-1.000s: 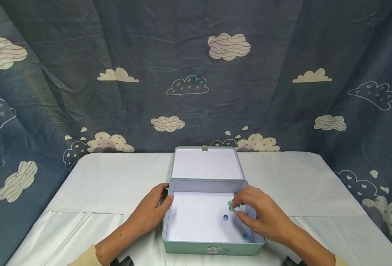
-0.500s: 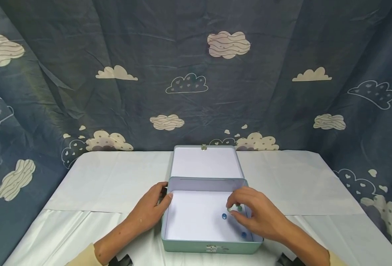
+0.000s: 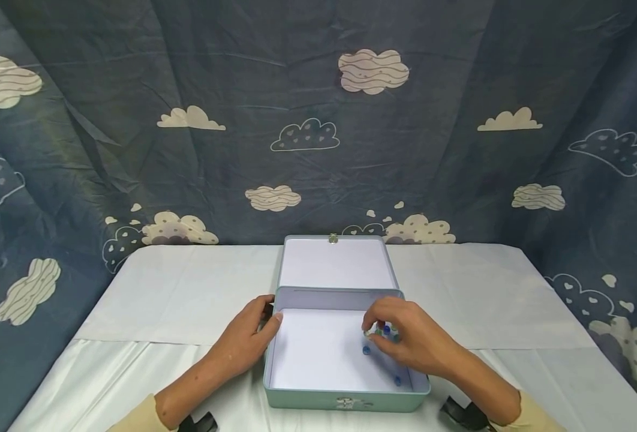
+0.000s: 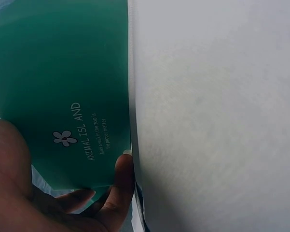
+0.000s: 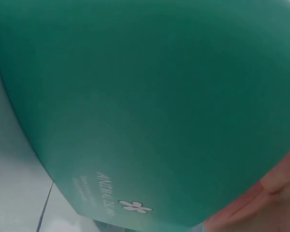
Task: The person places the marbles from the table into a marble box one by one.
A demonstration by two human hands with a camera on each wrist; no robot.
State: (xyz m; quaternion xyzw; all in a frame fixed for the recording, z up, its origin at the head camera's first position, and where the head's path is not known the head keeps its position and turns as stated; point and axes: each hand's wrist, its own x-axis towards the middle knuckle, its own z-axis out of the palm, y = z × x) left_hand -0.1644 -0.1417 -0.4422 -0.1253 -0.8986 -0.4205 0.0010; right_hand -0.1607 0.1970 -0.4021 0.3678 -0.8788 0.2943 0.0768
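Note:
A shallow green tin box [image 3: 345, 400] with a pale lining stands with its lid [image 3: 337, 262] raised at the back. My left hand [image 3: 243, 339] holds the box's left wall, thumb at the rim; the left wrist view shows its fingers against the printed green side [image 4: 67, 72]. Over the right part of the box, my right hand [image 3: 418, 336] pinches a small pale-green glass marble [image 3: 367, 334] between thumb and index finger. Beneath that hand lie several blue and green marbles, partly hidden by the fingers. One blue marble [image 3: 366, 350] sits left of them, another blue marble [image 3: 397, 381] near the front right corner.
White cloth [image 3: 151, 300] covers the table. Behind it hangs a dark curtain [image 3: 432, 162] with a cloud print. Black wrist devices show at the bottom edge, one [image 3: 464, 414] by the right forearm. The box's green side [image 5: 145, 111] fills most of the right wrist view.
My right hand has closed thumb and finger on a pale-green marble and moved a little left with it, away from the box's right wall. The left hand stays at the left wall.

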